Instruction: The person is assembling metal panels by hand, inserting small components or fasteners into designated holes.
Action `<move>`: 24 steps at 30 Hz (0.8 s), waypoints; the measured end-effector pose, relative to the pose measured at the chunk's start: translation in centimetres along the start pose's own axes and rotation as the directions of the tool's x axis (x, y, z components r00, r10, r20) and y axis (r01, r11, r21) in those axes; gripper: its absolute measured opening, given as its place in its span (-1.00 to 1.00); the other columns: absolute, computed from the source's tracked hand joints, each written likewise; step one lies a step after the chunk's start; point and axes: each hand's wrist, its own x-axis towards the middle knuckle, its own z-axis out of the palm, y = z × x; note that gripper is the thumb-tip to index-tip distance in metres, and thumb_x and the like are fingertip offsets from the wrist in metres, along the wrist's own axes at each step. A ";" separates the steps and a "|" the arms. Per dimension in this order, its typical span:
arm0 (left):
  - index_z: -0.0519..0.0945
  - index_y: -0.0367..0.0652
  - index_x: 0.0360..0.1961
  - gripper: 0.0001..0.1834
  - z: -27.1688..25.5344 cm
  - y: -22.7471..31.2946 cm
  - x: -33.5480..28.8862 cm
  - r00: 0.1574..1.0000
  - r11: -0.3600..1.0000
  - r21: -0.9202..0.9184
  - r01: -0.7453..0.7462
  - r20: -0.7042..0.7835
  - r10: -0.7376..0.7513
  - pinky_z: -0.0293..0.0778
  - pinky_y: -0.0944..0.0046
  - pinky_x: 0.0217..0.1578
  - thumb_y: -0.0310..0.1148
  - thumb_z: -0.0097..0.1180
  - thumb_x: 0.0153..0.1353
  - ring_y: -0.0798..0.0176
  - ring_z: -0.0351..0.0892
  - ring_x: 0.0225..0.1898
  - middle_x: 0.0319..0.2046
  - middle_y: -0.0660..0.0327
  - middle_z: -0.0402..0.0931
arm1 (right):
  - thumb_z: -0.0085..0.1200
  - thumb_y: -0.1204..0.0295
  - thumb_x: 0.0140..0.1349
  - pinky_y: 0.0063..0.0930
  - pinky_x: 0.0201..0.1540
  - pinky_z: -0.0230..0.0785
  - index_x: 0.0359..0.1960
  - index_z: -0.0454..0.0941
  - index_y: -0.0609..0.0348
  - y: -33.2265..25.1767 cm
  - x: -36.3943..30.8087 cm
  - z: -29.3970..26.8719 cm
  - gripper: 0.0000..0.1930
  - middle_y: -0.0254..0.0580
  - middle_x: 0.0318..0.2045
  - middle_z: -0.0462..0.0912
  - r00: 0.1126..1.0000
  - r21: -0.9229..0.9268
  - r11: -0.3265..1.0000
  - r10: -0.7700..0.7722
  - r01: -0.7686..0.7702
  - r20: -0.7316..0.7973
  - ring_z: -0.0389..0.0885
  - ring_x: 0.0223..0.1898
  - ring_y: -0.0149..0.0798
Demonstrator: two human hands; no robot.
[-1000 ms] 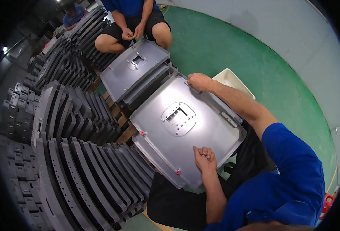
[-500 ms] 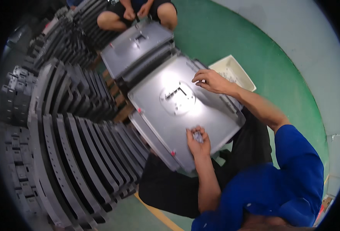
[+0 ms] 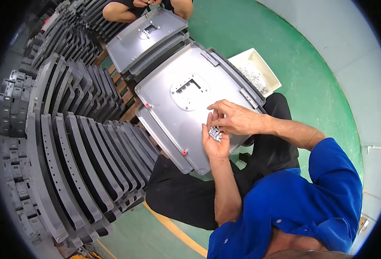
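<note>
Palm up, my left hand (image 3: pixel 216 149) cups a small heap of silvery metal pieces (image 3: pixel 215 134), too small to name exactly. My right hand (image 3: pixel 242 119) reaches over that palm from the right, its fingers and thumb apart at the heap; anything between its fingertips is too small to make out. Both hands are above the near right part of a large grey metal panel (image 3: pixel 169 129). A round recessed area (image 3: pixel 189 92) with a cut-out lies in the panel's middle. Two small red parts, a far one (image 3: pixel 148 105) and a near one (image 3: pixel 184 152), sit along its left edge.
A cream bin (image 3: pixel 266 71) of small metal pieces stands on the green floor at right. Stacked curved metal frames (image 3: pixel 82 164) crowd the left. Beyond my panel lies another grey panel (image 3: pixel 132 47), with a seated person's hands (image 3: pixel 147 2) behind it.
My right hand has come from the panel's far right edge, toward me and left, to my left palm. My left hand remains cupped. The view has shifted slightly.
</note>
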 end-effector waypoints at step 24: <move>0.40 -0.12 -0.44 -0.69 -3.7 0.6 1.1 0.975 1.000 0.005 0.018 -0.223 -0.017 0.20 0.43 -0.67 -0.19 -0.12 0.43 0.29 0.31 -0.48 -0.50 0.22 0.38 | 0.15 0.54 0.11 -0.29 -0.22 0.50 -0.30 0.64 0.26 8.0 2.7 -1.6 -0.87 -0.05 -0.33 0.66 0.877 0.178 0.921 0.385 -0.346 -0.287 0.64 -0.31 -0.07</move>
